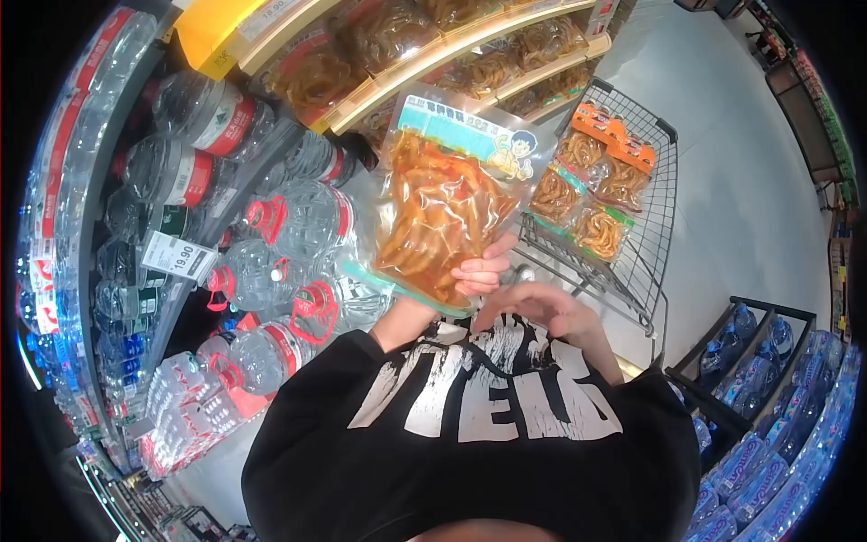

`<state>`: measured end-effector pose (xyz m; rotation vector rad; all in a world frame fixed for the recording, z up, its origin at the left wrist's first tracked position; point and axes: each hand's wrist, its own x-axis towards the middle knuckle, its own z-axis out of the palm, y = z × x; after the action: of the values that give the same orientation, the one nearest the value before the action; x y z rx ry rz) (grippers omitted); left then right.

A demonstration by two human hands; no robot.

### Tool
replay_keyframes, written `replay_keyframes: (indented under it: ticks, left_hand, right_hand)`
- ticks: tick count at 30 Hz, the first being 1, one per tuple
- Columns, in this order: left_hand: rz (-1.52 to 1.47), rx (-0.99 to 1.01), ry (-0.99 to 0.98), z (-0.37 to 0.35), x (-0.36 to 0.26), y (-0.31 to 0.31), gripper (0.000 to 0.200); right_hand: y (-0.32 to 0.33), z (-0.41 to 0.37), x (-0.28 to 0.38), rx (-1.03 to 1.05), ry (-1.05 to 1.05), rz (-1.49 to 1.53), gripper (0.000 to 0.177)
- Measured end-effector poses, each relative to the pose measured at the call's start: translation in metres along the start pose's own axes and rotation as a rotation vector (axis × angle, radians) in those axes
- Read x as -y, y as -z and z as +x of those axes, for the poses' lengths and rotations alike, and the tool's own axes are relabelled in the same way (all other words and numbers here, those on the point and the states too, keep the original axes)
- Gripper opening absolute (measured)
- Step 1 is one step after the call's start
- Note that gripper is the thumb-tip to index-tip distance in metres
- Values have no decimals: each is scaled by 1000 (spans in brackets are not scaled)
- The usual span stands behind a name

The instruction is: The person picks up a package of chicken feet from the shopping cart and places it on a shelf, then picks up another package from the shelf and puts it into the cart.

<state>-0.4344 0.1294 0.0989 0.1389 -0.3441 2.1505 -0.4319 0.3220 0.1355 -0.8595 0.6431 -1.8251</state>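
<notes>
My left hand (pixel 485 271) grips a sealed clear plastic packet (pixel 442 217) at its lower right edge, with fingers curled over the front and the palm hidden behind it. Glossy orange-red pieces of food fill the packet, under a light blue and white label with a cartoon figure. The packet is held up, tilted, in front of my chest. My right hand (pixel 546 312) is just to the right of the packet's lower end, fingers bent and apart, with nothing visible in it.
A wire shopping cart (pixel 664 217) with several snack packets (pixel 596 181) is at the right. Shelves of similar packets (pixel 393 41) are ahead. Large water bottles (pixel 312 217) and a price tag (pixel 181 257) are at the left; blue-capped bottles (pixel 750 379) stand lower right.
</notes>
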Motion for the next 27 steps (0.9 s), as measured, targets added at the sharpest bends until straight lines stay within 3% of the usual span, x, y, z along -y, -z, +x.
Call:
replay_keyframes:
  ticks: [2,6,11,13,14,16,17,19,21,23,25,27]
  left_hand:
    - [-17,-55,-10,1,5,2,34]
    - [177,58,11,17,4,0,46]
    - [434,-254,-383,24,27,2,53]
    - [533,-384,-542,26,35,5,56]
    - [542,-392,-548,18,33,21,56]
    - [743,-700,-659,4,26,52,58]
    - [757,-702,-672,3,25,53,58]
    - [857,-1101,-773,29,38,17,56]
    - [915,-1121,-863,23,39,20,48]
    - [792,-1144,-914,9,43,24,43]
    - [1015,-1390,-893,-5,48,31,29]
    - [981,-1356,-962,-7,54,22,25]
  right_hand:
    - [4,-9,-3,-115,68,122,69]
    - [6,-11,8,-238,132,148,62]
    - [34,-20,24,-224,183,44,55]
    - [49,-29,22,-521,128,-212,58]
    - [58,-33,23,-524,127,-229,64]
    - [66,-39,25,-474,131,-171,62]
    - [70,-40,27,-433,125,-123,60]
    - [79,-44,24,-346,70,-87,66]
    - [79,-42,14,-477,36,-55,67]
    - [75,-37,16,-633,-99,-303,63]
    - [69,-23,20,-536,-61,-251,61]
    - [68,-13,25,-463,-45,-200,61]
